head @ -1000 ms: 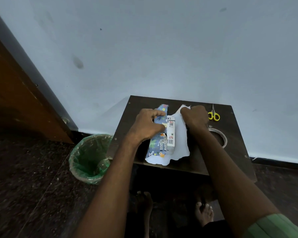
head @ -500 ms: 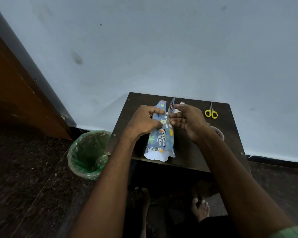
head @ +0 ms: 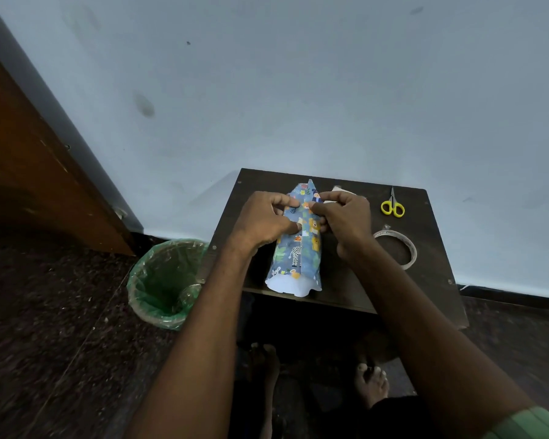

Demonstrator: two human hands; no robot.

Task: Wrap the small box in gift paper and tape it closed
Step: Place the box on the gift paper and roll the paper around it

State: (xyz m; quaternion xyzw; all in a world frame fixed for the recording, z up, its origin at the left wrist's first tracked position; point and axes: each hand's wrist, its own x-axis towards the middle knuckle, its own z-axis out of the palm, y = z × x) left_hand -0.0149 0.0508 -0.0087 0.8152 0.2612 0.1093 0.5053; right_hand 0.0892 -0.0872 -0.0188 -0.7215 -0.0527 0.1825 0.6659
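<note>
While both hands pinch gift paper (head: 298, 248), left grip (head: 263, 221) curled, right grip (head: 343, 217) curled on seam

Left hand (head: 262, 223): forearm extended forward, fingers curled, pinching the gift paper (head: 298, 248). Right hand (head: 346, 220): forearm extended, fingers curled, pinching the same paper from the opposite side.

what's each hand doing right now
Left hand: pinching the blue animal-print gift paper wrapped around the box.
Right hand: pinching the same paper's overlapping edge.
</note>
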